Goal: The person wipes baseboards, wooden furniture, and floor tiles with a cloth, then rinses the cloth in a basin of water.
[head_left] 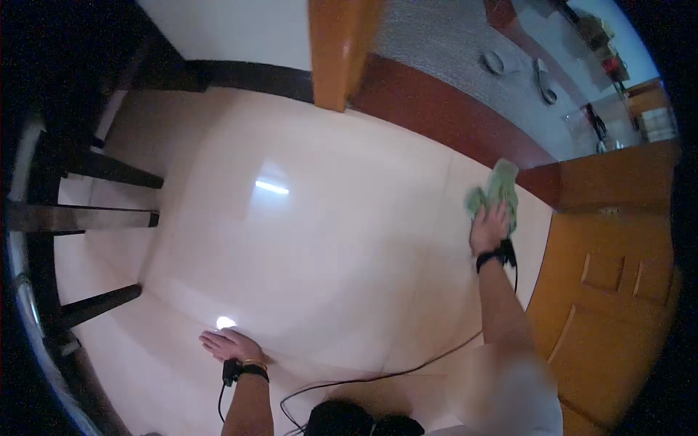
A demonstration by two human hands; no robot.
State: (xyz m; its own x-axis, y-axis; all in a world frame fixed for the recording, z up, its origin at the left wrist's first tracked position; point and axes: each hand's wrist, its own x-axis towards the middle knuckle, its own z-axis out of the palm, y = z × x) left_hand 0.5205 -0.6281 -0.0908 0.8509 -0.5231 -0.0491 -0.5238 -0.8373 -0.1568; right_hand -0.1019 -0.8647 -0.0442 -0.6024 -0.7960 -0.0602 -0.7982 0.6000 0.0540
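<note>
A crumpled green cloth (503, 185) lies on the pale glossy tiled floor (327, 240), close to the dark red threshold strip. My right hand (491, 225) presses down on the cloth, its fingers closed over the near part, with the arm stretched forward. Well to the left, my left hand (231, 344) rests flat on the tiles with fingers stretched out and nothing in it. Both wrists wear black straps with small devices, and a black cable (378, 378) trails over the floor between them.
Dark furniture legs (109, 218) stand on the left. An orange-brown door frame post (337, 58) rises at the back, beside the red threshold (436, 102). A wooden door (611, 291) is on the right. Slippers (542, 80) lie beyond the threshold.
</note>
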